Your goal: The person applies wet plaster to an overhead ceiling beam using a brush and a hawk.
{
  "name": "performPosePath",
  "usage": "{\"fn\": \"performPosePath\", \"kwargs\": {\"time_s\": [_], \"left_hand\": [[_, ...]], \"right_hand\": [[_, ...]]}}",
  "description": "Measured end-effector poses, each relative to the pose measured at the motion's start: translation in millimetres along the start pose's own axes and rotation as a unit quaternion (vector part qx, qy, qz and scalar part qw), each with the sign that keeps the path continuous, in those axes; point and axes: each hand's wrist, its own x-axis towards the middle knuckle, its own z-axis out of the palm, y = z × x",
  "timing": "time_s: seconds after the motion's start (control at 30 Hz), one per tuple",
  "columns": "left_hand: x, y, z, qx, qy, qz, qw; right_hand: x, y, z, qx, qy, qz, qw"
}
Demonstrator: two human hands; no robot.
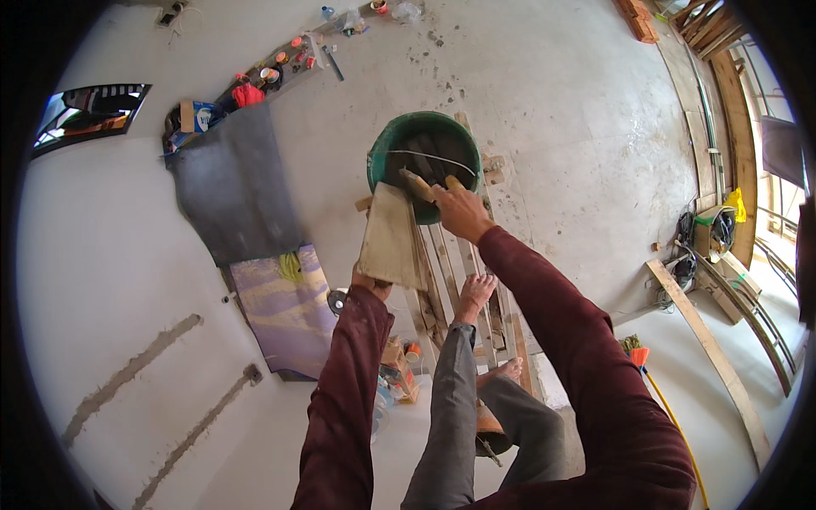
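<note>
My left hand (372, 284) is closed under the near end of a flat, pale, smeared plastering board (389, 242), whose far end overlaps the near left rim of a green bucket (461, 124). My right hand (461, 211) reaches over the bucket's near edge, its fingers closed round a wooden-handled tool (416, 182). The tool's working end is hard to make out against the dark inside of the bucket. A thin wire handle (435, 156) crosses the bucket's mouth.
My bare feet (476, 293) are on narrow wooden planks (444, 263) beneath the bucket. Left are a dark sheet (234, 187) and a purple-and-cream board (285, 310). A ledge holds cans and a red bag (248, 94). Right lie a long plank (710, 361) and a yellow-handled broom (667, 408).
</note>
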Motion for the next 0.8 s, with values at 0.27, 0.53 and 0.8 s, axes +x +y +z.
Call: {"fn": "performPosePath", "kwargs": {"time_s": [0.27,0.53,0.8], "left_hand": [[49,10,12,0.018,-0.077,0.026,0.997],[-3,30,-23,0.057,-0.259,-0.035,0.964],[-29,19,-32,0.145,-0.149,-0.006,0.978]], "right_hand": [[-87,-37,-71,0.102,-0.009,-0.029,0.994],[12,-8,-9,0.051,0.071,0.015,0.996],[-5,-12,-36,0.064,0.017,0.038,0.997]]}}
